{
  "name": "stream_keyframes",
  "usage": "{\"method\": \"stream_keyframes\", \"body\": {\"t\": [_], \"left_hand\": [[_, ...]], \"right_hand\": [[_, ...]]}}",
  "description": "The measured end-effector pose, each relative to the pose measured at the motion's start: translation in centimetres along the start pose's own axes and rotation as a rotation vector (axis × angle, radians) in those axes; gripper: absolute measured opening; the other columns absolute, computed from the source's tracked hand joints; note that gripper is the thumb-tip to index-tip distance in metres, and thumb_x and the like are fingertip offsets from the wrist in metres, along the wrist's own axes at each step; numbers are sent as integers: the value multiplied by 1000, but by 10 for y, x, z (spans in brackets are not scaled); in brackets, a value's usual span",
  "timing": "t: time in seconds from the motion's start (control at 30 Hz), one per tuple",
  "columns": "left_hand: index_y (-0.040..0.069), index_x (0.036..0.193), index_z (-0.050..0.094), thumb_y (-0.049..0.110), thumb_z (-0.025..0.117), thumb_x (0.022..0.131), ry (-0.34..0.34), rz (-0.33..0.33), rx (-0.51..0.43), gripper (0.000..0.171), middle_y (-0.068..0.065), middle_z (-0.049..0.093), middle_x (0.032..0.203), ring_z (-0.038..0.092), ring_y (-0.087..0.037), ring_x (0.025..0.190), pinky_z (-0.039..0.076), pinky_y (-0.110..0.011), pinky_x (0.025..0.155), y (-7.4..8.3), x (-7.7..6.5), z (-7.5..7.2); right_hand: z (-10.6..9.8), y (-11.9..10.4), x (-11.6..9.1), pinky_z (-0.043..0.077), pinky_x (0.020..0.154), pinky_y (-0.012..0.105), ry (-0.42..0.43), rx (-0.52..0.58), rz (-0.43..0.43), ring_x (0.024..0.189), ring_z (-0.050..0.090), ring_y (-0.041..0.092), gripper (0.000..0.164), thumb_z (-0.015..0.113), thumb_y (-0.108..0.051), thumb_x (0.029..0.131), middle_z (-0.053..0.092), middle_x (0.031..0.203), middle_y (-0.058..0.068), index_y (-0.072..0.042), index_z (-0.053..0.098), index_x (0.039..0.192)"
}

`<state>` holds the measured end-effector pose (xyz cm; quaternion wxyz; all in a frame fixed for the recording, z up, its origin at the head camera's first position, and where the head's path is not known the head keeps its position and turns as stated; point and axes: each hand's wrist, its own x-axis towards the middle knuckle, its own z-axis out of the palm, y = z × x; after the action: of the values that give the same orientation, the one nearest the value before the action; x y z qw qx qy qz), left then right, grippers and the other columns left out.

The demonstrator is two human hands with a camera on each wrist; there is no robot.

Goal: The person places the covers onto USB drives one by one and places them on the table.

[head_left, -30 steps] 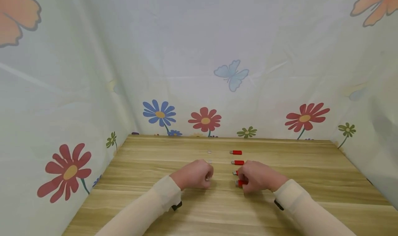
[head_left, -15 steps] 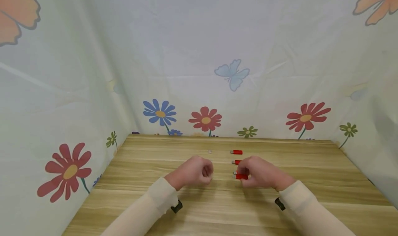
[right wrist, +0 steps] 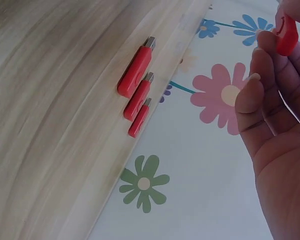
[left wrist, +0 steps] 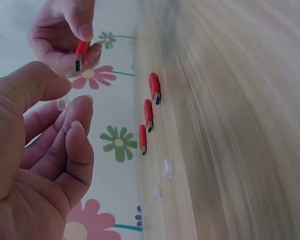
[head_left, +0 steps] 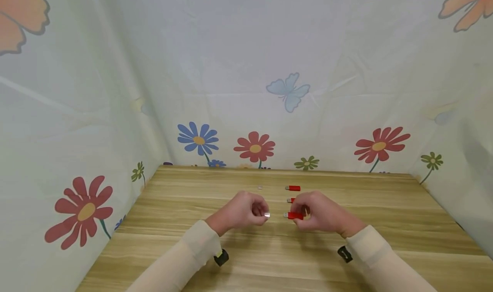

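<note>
In the head view, my left hand (head_left: 243,208) pinches a small clear cap (head_left: 267,215) between thumb and index finger. Facing it, my right hand (head_left: 319,210) grips a red USB stick (head_left: 295,215) whose bare metal plug points left toward the cap. A short gap separates plug and cap. Both are held above the table, as the left wrist view shows with the held USB stick (left wrist: 82,52) and the cap (left wrist: 62,104). Three more red USB sticks lie in a row, among them the nearest one (right wrist: 135,72); my right hand hides part of this row in the head view.
Two clear caps, one nearer (left wrist: 168,169) and one farther (left wrist: 157,192), lie on the wood-grain table (head_left: 185,258). A white flowered curtain (head_left: 231,69) surrounds the table's back and sides.
My right hand has raised the red USB stick and brought its plug a little left. My left hand has turned and shifted slightly right, so the clear cap shows at its fingertips.
</note>
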<state>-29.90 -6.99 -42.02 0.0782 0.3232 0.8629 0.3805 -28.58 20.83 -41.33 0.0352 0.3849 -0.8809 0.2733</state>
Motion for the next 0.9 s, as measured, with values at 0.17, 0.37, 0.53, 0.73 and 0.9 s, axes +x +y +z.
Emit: {"method": "stream_keyframes", "body": {"t": [0.17, 0.37, 0.53, 0.73, 0.9], "left_hand": [[14, 92, 76, 13, 81, 87, 33, 10, -85, 7, 8, 72, 81, 66, -4, 71, 57, -18, 70, 6, 0, 4], [15, 97, 77, 14, 81, 88, 81, 11, -116, 10, 7, 73, 85, 67, -5, 73, 57, -18, 72, 13, -1, 7], [15, 98, 78, 16, 82, 88, 94, 8, -127, 11, 6, 73, 86, 67, -6, 74, 57, -18, 73, 15, 0, 8], [14, 99, 77, 10, 80, 88, 90, 15, -144, 12, 5, 73, 87, 67, -6, 74, 58, -18, 73, 16, 1, 9], [12, 100, 77, 10, 80, 88, 89, 30, -141, 12, 5, 73, 87, 67, -5, 73, 58, -19, 72, 15, 1, 10]], "right_hand": [[0, 1, 1, 58, 64, 30, 42, 23, -31, 70, 64, 12, 22, 83, -13, 81, 66, 82, -20, -31, 73, 89], [-2, 0, 1, 58, 63, 33, 65, 62, -45, 70, 62, 8, 22, 84, -12, 81, 67, 82, -18, -30, 74, 90], [-4, -2, 2, 59, 64, 33, 73, 95, -61, 70, 64, 9, 20, 83, -12, 83, 68, 83, -16, -29, 75, 91], [-5, -6, 3, 58, 63, 33, 81, 102, -86, 68, 63, 10, 23, 83, -7, 81, 69, 83, -14, -26, 75, 91], [-4, -10, 5, 57, 62, 28, 79, 104, -86, 67, 61, 7, 22, 84, -8, 81, 69, 82, -15, -26, 75, 91]]}}
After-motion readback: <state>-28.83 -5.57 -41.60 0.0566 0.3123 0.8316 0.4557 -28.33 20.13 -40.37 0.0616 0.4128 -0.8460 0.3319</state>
